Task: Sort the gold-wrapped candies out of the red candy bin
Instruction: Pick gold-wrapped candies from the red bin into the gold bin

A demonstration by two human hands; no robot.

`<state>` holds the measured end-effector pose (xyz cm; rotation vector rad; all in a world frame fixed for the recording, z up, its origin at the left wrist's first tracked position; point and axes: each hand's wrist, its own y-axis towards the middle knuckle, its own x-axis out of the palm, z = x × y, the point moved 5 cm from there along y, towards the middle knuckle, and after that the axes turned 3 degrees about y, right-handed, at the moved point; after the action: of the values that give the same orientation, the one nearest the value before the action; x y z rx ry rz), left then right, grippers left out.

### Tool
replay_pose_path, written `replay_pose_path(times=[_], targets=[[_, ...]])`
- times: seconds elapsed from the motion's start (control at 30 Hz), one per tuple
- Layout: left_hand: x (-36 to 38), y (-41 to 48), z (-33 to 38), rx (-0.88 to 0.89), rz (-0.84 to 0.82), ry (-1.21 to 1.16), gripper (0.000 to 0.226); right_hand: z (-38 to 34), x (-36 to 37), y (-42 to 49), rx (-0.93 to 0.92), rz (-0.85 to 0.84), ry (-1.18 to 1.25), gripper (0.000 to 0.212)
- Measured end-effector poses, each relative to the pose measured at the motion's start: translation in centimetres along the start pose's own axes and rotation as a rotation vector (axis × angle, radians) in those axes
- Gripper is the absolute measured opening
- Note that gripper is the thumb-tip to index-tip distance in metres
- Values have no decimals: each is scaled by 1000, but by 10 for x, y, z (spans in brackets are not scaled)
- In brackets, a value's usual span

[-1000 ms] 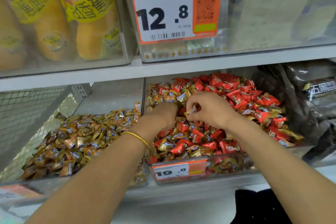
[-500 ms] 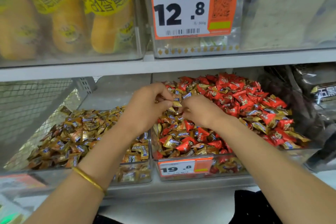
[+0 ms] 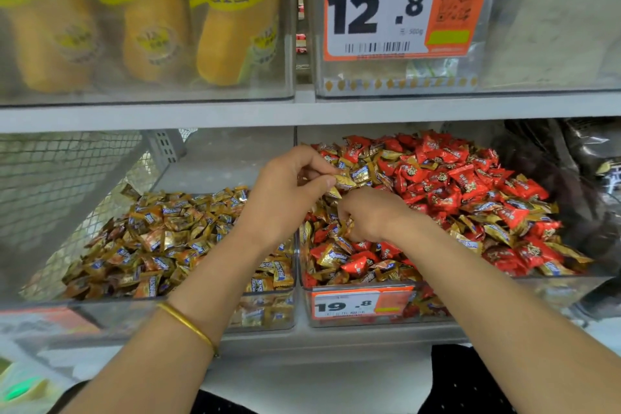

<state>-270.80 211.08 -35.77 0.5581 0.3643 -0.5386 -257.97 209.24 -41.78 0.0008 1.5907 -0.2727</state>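
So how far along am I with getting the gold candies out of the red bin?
Partway. The neighbouring gold bin looks well filled. In hand: your left hand pinches a gold-wrapped candy above the red candy bin, while your right hand curls into the pile, its catch hidden. Left: many gold wrappers lie among the reds, mostly along the front and right side.

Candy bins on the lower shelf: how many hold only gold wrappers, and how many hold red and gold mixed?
Gold-only bin: 1
Mixed red-and-gold bin: 1
Total: 2
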Motion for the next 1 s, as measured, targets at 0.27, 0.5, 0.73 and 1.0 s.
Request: replay_pose_path(times=[0.27,0.5,0.73,1.0], targets=[[-2,-1,1,-11,5,-98,16,32,-28,-22,-42,389,802,19],[0,-2,1,-13,28,-109,19,32,-19,-31,-11,255,1161,4],[-5,-7,0,-60,90,-211,18,18,-22,-32,-18,317,1100,9],[-6,-8,-8,-116,137,-357,13,-4,0,-14,-35,3,444,20]])
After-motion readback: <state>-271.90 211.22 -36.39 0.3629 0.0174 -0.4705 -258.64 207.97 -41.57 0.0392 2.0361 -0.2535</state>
